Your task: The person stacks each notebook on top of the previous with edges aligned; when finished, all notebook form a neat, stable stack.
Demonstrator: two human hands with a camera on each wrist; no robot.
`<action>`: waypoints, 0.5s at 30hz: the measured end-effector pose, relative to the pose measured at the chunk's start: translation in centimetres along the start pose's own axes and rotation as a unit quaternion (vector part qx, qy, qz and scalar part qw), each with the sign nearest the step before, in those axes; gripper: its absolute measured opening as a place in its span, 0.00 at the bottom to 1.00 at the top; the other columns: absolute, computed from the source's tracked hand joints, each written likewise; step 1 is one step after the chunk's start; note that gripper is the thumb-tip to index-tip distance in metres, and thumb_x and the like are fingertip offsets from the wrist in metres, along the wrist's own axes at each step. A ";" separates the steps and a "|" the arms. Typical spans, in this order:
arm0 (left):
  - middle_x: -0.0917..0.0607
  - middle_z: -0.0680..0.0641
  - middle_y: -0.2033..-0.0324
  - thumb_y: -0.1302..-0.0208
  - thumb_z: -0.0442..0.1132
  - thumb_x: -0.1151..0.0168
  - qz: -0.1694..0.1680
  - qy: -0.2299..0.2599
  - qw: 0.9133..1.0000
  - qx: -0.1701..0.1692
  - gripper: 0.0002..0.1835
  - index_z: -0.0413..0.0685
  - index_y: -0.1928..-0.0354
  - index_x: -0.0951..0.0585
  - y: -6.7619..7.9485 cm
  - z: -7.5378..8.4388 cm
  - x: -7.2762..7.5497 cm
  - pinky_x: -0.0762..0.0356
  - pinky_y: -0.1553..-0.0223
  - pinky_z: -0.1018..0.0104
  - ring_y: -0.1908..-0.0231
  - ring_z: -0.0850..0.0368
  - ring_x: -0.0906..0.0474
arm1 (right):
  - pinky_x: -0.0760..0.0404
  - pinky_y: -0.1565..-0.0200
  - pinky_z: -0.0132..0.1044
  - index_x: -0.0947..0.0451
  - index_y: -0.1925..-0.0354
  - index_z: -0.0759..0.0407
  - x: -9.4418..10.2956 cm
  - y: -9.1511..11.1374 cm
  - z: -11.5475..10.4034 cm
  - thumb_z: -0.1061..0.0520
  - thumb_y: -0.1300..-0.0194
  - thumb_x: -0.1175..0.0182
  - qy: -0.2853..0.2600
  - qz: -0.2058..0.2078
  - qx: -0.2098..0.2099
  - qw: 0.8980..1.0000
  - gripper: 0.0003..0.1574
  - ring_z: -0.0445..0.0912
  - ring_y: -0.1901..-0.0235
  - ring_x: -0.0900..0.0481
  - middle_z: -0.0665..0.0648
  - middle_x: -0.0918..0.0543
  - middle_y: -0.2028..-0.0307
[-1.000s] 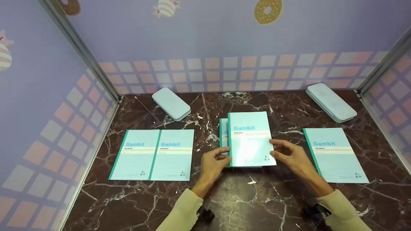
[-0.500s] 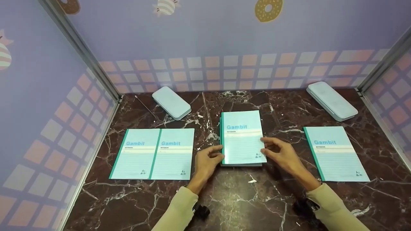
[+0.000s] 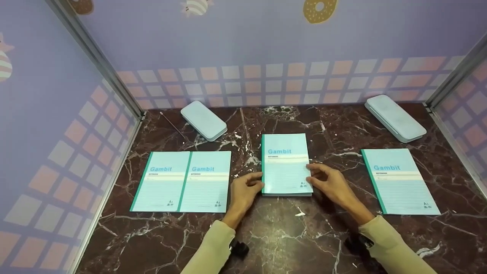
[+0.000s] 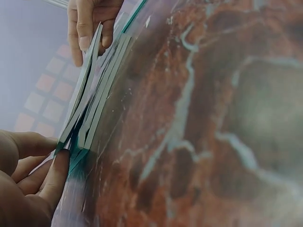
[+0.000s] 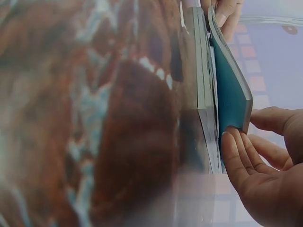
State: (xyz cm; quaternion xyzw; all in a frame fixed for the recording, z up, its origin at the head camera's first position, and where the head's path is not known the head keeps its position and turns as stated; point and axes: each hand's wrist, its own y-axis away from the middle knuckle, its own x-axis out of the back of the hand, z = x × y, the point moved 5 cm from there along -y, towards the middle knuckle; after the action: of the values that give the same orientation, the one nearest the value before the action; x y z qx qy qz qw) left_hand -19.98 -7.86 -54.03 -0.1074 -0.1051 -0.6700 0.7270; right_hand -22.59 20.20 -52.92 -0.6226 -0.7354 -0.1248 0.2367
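Note:
A pale notebook (image 3: 286, 171) with a green spine and "Gambit" on its cover sits over a stack of like notebooks (image 5: 203, 71) at the table's middle. My left hand (image 3: 243, 192) pinches its spine edge. On the opposite edge, my right hand (image 3: 335, 186) holds it, thumb at the rim and fingers underneath. The right wrist view shows that side tilted up, with a gap above the stack. The stack's lower edges peek out in front. Two matching notebooks, a left one (image 3: 161, 182) and its neighbour (image 3: 205, 182), lie side by side; another notebook (image 3: 399, 180) lies at right.
A pale case (image 3: 204, 121) lies at the back left beside a thin dark stick (image 3: 172, 125). A second pale case (image 3: 395, 118) lies at the back right. Patterned walls (image 3: 251, 42) enclose the dark marbled table (image 3: 281, 236) at the back and sides.
The held notebook has moved left and come down over the stack, now nearly lined up with it. Both hands shifted left with it, mostly in the first half second.

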 end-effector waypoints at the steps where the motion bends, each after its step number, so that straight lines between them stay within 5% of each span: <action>1: 0.08 0.48 0.61 0.34 0.30 0.25 0.001 -0.007 1.000 -0.002 0.14 0.46 0.47 0.08 0.0 0.0 0.0 0.12 0.57 0.61 0.58 0.55 0.11 | 0.16 0.54 0.32 0.17 0.39 0.68 0.0 0.0 0.0 0.66 0.32 0.28 0.003 0.000 0.000 1.000 0.24 0.53 0.57 0.14 0.60 0.12 0.56; 15: 0.07 0.49 0.55 0.36 0.30 0.24 0.033 -0.035 0.998 -0.037 0.11 0.45 0.52 0.07 0.4 0.0 -0.2 0.12 0.56 0.61 0.58 0.55 0.10 | 0.15 0.58 0.34 0.14 0.45 0.66 -0.3 0.1 -0.1 0.64 0.37 0.23 0.058 0.013 0.016 0.998 0.22 0.51 0.61 0.13 0.57 0.12 0.58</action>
State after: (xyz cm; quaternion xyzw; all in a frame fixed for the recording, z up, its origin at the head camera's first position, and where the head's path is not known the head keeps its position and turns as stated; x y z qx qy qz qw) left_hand -19.62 -7.68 -54.10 -0.1610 -0.1024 -0.6451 0.7399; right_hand -22.47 19.93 -52.94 -0.6197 -0.7145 -0.1459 0.2900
